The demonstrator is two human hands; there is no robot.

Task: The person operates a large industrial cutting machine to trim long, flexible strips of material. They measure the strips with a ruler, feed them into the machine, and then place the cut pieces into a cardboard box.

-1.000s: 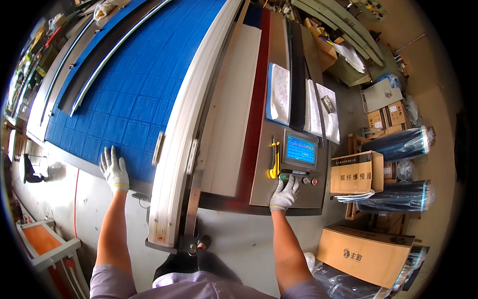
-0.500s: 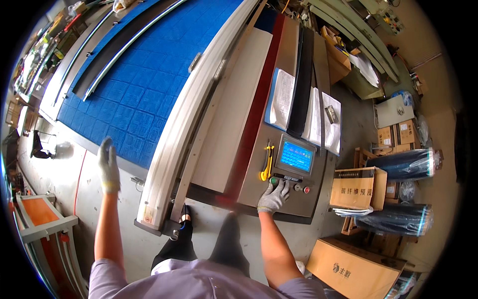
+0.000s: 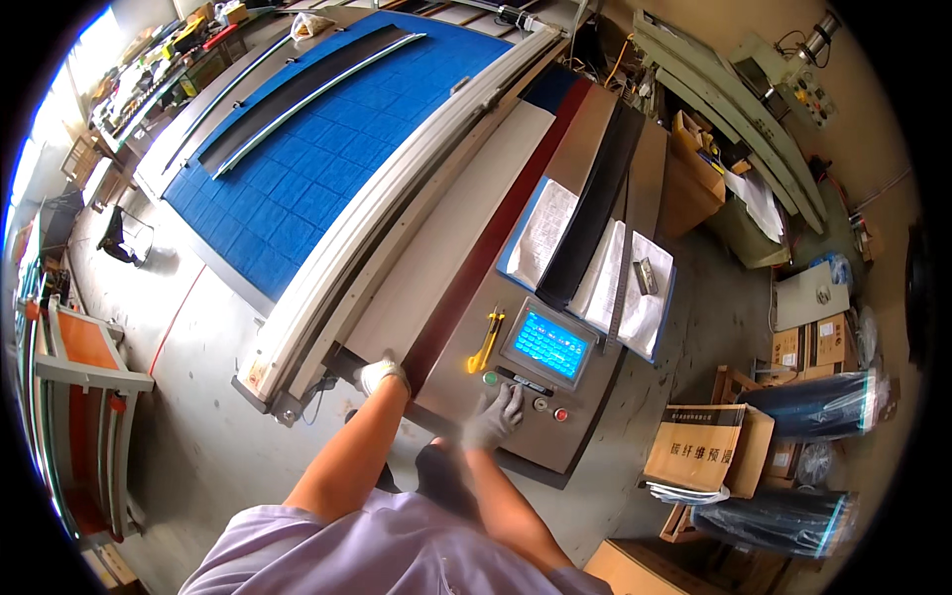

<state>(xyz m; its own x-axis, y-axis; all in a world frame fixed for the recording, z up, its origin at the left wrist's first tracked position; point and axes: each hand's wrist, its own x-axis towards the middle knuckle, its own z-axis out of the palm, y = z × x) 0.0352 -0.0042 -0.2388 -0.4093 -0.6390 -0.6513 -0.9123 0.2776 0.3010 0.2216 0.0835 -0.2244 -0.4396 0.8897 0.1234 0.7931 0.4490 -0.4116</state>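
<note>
Workshop floor [image 3: 198,416] beside a long blue-topped cutting table [image 3: 327,159].
Right hand [image 3: 493,416], fingers spread, presses the control panel [image 3: 540,397]; left hand [image 3: 382,374] lies flat on the table's near end; brown cartons [image 3: 699,451] sit right.

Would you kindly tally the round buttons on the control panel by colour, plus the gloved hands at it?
Green button: 1
Red button: 1
Grey button: 1
Gloved hands, left hand and right hand: 2
Total: 5
</note>
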